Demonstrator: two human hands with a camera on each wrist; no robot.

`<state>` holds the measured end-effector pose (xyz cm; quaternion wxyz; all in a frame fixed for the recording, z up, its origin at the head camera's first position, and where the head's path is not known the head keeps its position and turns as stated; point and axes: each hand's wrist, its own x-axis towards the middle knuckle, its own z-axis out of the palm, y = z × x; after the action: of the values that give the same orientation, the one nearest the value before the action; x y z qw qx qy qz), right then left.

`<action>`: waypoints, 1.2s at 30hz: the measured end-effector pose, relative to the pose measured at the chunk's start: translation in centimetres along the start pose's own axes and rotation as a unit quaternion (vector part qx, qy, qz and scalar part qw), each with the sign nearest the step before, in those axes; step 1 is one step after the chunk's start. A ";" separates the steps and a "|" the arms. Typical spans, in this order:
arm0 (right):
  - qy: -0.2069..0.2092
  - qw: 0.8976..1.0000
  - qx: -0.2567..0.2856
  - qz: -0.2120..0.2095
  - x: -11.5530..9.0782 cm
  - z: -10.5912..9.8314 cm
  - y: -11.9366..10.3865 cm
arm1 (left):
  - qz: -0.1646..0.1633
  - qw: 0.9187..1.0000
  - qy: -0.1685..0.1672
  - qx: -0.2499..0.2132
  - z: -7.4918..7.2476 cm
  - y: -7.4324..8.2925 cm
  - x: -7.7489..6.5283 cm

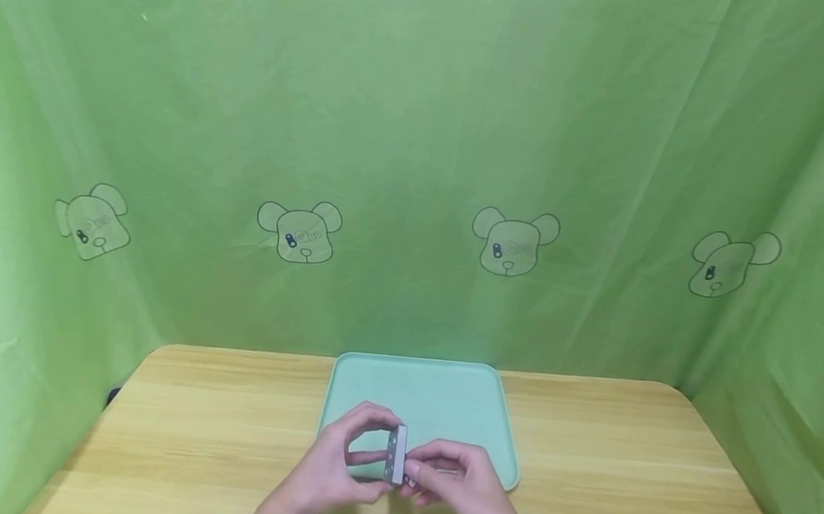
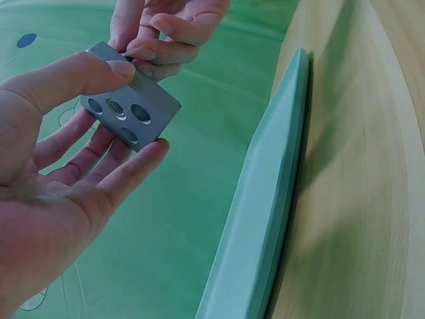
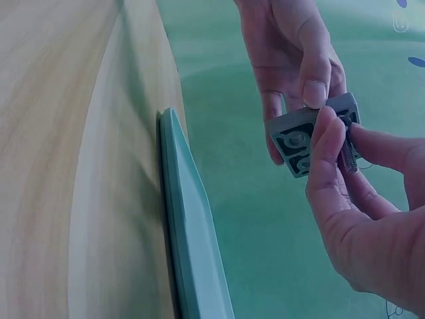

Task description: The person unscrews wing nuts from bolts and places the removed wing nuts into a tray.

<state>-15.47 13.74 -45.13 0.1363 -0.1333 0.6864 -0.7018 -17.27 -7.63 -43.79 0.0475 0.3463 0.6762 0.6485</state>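
Observation:
My left hand (image 1: 333,465) grips a small grey metal block (image 2: 157,101) by its edges, thumb on one side and fingers on the other. Several round holes, one of them threaded, open on the face seen in the left wrist view. The opposite face, with recessed hollows, shows in the right wrist view. Between thumb and fingers, my right hand (image 1: 464,482) pinches a threaded bolt (image 3: 350,158) right beside that hollow face. Fingers hide the bolt's other end, so I cannot tell whether it sits in the block. Both hands are held up off the table.
A mint-green tray (image 1: 428,393) with a raised rim lies on the wooden table (image 1: 230,405), beyond and partly behind the hands. A green curtain (image 1: 426,124) printed with bear heads stands around the table's back and sides.

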 end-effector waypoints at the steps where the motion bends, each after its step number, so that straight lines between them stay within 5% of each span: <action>1: -0.001 1.000 0.001 0.000 0.0 0.0 0.0 | -0.004 1.000 0.000 0.000 0.0 0.2 0.0; 7: 0.004 1.000 -0.006 -0.013 -0.1 -0.1 -0.2 | -0.022 1.000 -0.004 -0.021 -0.1 -1.1 -0.1; 11: 0.033 0.997 -0.059 -0.047 -0.3 0.3 -0.6 | -0.036 0.997 -0.008 -0.068 -0.3 -2.4 -0.2; 14: 0.064 0.987 -0.114 -0.094 -0.5 0.9 -1.0 | -0.033 0.995 -0.009 -0.096 -0.5 -2.8 -0.2; 16: 0.080 0.968 -0.162 -0.172 -0.6 1.2 -1.1 | -0.025 0.993 -0.007 -0.111 -0.6 -2.9 -0.2; 18: 0.087 0.930 -0.214 -0.287 -0.5 1.6 -1.4 | -0.025 0.992 -0.007 -0.127 -0.7 -2.9 -0.1; 22: 0.108 0.808 -0.297 -0.498 0.0 2.1 -2.1 | -0.035 0.989 -0.006 -0.145 -0.9 -2.7 0.0; 24: 0.112 0.774 -0.310 -0.540 0.2 2.2 -2.3 | -0.045 0.988 -0.006 -0.150 -1.0 -2.7 0.0; 28: 0.111 0.728 -0.342 -0.584 0.5 1.9 -2.1 | -0.060 0.986 -0.007 -0.155 -1.1 -2.8 0.0; 33: 0.107 0.609 -0.411 -0.670 0.9 1.5 -2.1 | -0.065 0.983 -0.016 -0.169 -1.3 -2.8 -0.1; 34: 0.106 0.591 -0.418 -0.682 1.0 1.5 -2.3 | -0.065 0.983 -0.019 -0.173 -1.3 -2.8 -0.1; 36: 0.100 0.571 -0.422 -0.696 0.9 1.5 -2.6 | -0.065 0.981 -0.024 -0.182 -1.4 -2.8 -0.2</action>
<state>-15.79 12.03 -42.49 -0.5361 -0.5413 0.6095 -0.2193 -18.97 -8.63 -46.16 0.1675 0.3028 0.5665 0.7479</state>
